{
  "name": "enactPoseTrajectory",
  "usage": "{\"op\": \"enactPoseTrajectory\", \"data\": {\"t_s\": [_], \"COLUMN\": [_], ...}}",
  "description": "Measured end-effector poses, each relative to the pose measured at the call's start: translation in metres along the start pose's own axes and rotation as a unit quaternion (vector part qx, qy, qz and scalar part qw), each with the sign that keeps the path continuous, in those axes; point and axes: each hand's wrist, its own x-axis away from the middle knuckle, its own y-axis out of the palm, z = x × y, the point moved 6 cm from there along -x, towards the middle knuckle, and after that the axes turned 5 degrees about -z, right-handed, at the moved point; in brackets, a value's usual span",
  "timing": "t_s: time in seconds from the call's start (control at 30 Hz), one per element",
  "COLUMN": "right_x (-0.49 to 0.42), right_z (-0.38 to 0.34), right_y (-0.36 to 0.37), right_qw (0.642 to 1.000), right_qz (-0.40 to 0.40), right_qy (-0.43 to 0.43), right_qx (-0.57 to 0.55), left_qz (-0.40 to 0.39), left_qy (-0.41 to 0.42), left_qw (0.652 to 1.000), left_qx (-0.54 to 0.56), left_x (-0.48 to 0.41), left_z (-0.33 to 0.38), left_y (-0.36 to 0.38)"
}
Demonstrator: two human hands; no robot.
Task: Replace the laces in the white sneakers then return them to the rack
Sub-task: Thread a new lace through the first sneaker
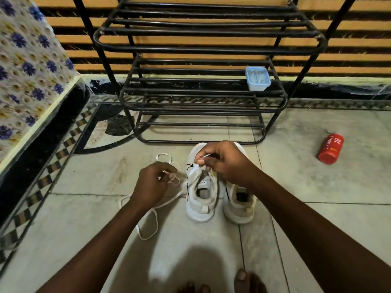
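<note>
Two white sneakers stand side by side on the tiled floor, toes toward the rack. Over the front of the left sneaker (201, 199), my right hand (224, 161) pinches a white lace end near the eyelets. My left hand (152, 182), just left of that shoe, grips another stretch of white lace (148, 227), which trails in loops across the floor to the left. My right wrist partly covers the right sneaker (240, 208). The black metal shoe rack (201, 102) stands directly behind the shoes.
A small blue plastic tub (257, 78) sits on a middle shelf of the rack, at its right side. A red bottle (331, 148) lies on the floor to the right. A tiled wall edge (31, 92) runs along the left. My toes (243, 280) show at the bottom.
</note>
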Motion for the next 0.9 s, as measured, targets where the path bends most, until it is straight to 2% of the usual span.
{"op": "enactPoseTrajectory", "data": {"t_s": [0.03, 0.07, 0.13, 0.23, 0.3, 0.57, 0.7, 0.8, 0.87, 0.9], "right_x": [0.000, 0.001, 0.001, 0.000, -0.003, -0.009, -0.008, -0.009, -0.010, -0.010], "right_z": [0.001, 0.000, 0.001, 0.006, 0.011, 0.026, 0.026, 0.024, 0.022, 0.021], "right_y": [0.001, 0.002, 0.001, 0.000, 0.000, 0.002, -0.001, -0.001, 0.000, 0.000], "right_qw": [1.000, 1.000, 1.000, 0.999, 0.999, 0.998, 0.997, 0.997, 0.997, 0.997], "right_qz": [-0.003, -0.004, 0.002, 0.016, 0.024, 0.032, 0.056, 0.056, 0.062, 0.065], "right_qy": [0.000, -0.002, -0.009, -0.013, -0.008, -0.016, -0.009, -0.014, -0.017, -0.021], "right_qx": [0.004, 0.009, 0.025, 0.037, 0.044, 0.052, 0.046, 0.054, 0.048, 0.047], "left_qz": [0.015, -0.008, -0.092, -0.117, -0.108, -0.027, -0.002, 0.071, 0.100, 0.091], "left_qy": [0.001, -0.008, -0.035, -0.012, 0.002, -0.078, -0.052, -0.073, -0.067, -0.060], "left_qw": [0.998, 0.994, 0.978, 0.968, 0.974, 0.978, 0.978, 0.979, 0.988, 0.994], "left_qx": [-0.058, -0.107, -0.186, -0.222, -0.198, -0.190, -0.200, -0.177, -0.094, -0.009], "left_x": [-0.005, -0.009, -0.016, -0.022, -0.034, -0.091, -0.094, -0.076, -0.065, -0.061], "left_z": [-0.007, -0.016, -0.031, -0.043, -0.052, -0.100, -0.086, -0.069, -0.051, -0.038], "left_y": [0.001, 0.006, 0.023, 0.042, 0.045, 0.007, -0.006, -0.011, -0.007, -0.001]}}
